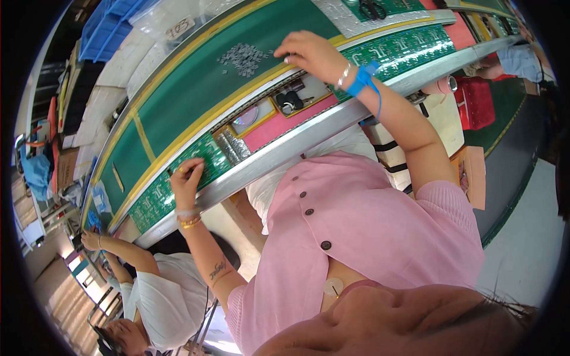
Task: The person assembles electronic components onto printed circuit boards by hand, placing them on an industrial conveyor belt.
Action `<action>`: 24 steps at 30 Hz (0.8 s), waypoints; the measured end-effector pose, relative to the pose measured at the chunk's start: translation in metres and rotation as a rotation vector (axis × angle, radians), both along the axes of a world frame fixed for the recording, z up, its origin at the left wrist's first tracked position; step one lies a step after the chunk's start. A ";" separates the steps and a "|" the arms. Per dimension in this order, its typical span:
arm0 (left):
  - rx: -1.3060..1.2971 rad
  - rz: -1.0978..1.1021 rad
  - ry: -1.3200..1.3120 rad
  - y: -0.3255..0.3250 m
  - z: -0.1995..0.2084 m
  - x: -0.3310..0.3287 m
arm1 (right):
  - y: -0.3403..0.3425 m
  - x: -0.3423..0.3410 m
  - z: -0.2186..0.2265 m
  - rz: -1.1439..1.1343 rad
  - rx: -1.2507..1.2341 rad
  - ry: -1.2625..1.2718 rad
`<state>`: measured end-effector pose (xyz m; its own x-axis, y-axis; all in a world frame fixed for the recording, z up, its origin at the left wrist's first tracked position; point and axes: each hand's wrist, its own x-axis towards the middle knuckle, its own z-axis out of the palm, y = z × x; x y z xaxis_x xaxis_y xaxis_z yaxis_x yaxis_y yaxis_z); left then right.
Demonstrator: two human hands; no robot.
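Note:
My left hand [187,179] is at the green circuit boards [215,155] in the rail along the bench's near edge. Its fingers are curled, thumb and forefinger drawn together; whatever they may hold is too small to make out. Farther right, my right hand [313,56] hovers beside a loose pile of small grey square parts [243,59] on the green work surface [196,86]. The fingers bend down in a pinch, and any part between the tips cannot be made out. A blue wrist strap [363,80] circles my right wrist.
Between my hands, a pink-lined tray section [261,135] holds keys [291,102] and a round disc [244,115]. More green boards [404,50] lie right of my right hand. Scissors [373,8] rest at the far right. A co-worker [163,293] in white sits left; a blue crate [113,29] stands behind.

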<state>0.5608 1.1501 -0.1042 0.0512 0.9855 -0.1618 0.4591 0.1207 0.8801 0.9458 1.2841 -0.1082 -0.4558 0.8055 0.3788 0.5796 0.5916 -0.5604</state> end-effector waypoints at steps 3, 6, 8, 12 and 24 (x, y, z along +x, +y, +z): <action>-0.036 0.030 -0.007 0.004 0.003 0.034 | 0.028 -0.012 -0.011 0.037 0.054 -0.064; -0.040 -0.045 -0.051 0.014 -0.001 0.068 | 0.037 -0.017 -0.018 0.028 0.059 -0.095; -0.041 -0.072 -0.055 0.021 0.001 0.093 | 0.036 -0.021 -0.018 -0.009 0.094 -0.104; -0.025 -0.098 -0.054 0.041 0.010 0.135 | 0.027 -0.026 -0.014 -0.067 0.133 -0.095; 0.428 -0.191 0.312 0.062 -0.002 0.177 | 0.021 -0.018 -0.014 -0.166 0.013 0.106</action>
